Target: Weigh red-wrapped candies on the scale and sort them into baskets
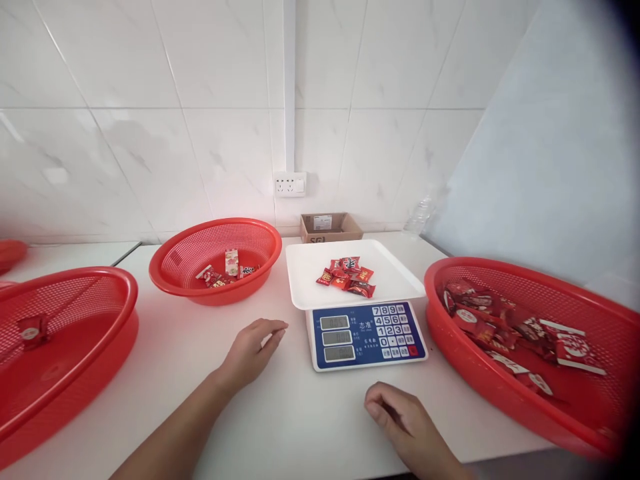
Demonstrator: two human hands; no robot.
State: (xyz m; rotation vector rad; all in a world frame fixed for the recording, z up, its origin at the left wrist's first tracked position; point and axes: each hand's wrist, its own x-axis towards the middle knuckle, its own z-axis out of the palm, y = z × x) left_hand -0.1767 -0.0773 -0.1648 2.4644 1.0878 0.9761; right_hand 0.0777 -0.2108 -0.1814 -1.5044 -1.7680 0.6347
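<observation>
My left hand (255, 350) rests on the white table left of a digital scale (369, 337), its fingers stretched out and the thumb a little apart, holding nothing. In front of the scale, my right hand (400, 423) is curled loosely, fingertips near the thumb; nothing shows in it. On the scale's white tray (305, 273) lies a small pile of red-wrapped snack packets (350, 275). The blue panel has three displays and a keypad; its digits are too faint to read surely. Neither hand touches the scale.
At the right stands a red basket (500, 393) with many packets (580, 350). Another red basket (215, 293) behind my left hand holds several packets (231, 261). One packet (33, 331) sits in the left basket (70, 380). A cardboard box (330, 230) stands behind the tray.
</observation>
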